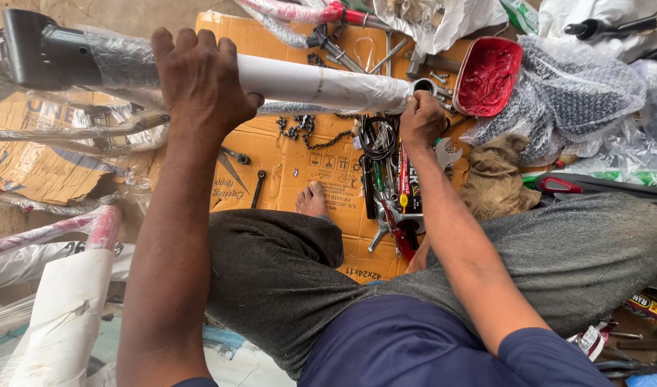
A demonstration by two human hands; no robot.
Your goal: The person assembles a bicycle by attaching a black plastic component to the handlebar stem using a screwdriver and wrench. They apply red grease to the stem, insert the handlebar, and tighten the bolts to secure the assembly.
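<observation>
So the person's sitting cross-legged on the floor on a flattened cardboard sheet (292,161), grey trousers, one bare foot (312,201) poking out in the middle. Across the far part of the view runs a white tube (321,86), part of a bike frame by the look of it, wrapped in clear plastic film, with a black tube end (38,50) at far left.

The left hand (199,79) is wrapped over the top of the white tube about a third of the way along, fingers curled round the far side, clamped on it. The right hand (421,118) is closed up in a loose fist at the tube's right open end, touching the rim. It may be pinching something small there, but I can't make it out.

Just right of that end sits a red saddle (488,75) turned underside-up, resting on bubble wrap (579,93). A brown rag (494,179) lies near the right forearm.

On the cardboard between the hands and the knees: a loose bike chain (303,131), a coil of black cable (377,138), a heap of spanners and tools (393,208), plus one dark spanner (257,188) lying apart to the left. More wrapped frame parts (63,308) sit near left.
</observation>
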